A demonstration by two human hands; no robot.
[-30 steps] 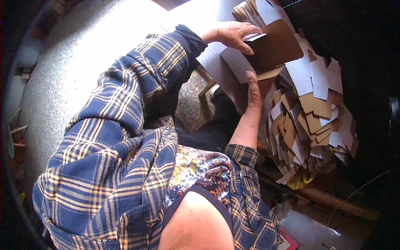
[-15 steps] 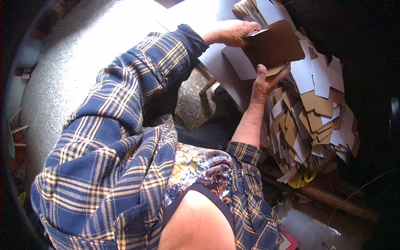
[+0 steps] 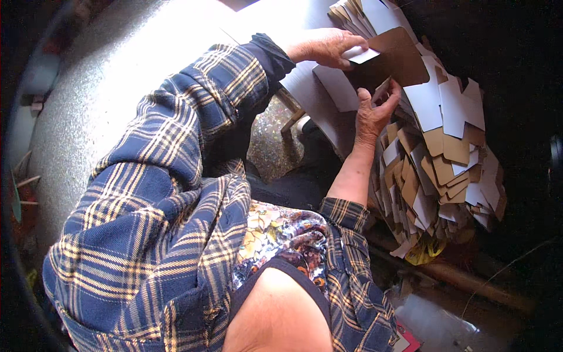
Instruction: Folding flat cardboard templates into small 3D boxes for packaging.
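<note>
A partly folded cardboard box [image 3: 401, 57], brown inside and white outside, stands between my hands at the table's right part. My left hand [image 3: 333, 47] comes over its left side, fingers bent over a small white flap. From below, my right hand [image 3: 375, 115] grips the near flap between thumb and fingers, with the fingertips partly behind it. A white panel of the box hangs down at the left, close to the tabletop.
A tall, uneven pile of flat cardboard blanks [image 3: 451, 146] rises at the right, beside my right forearm. More blanks [image 3: 358, 17] stand at the far edge of the pale table [image 3: 311, 88]. A yellow plastic bag [image 3: 425, 252] sits under the pile. Speckled floor [image 3: 64, 152] lies at the left.
The left fingers have moved right over the small white flap, which tilts inward. My right fingers have curled from stretched out to gripping the near flap, now raised.
</note>
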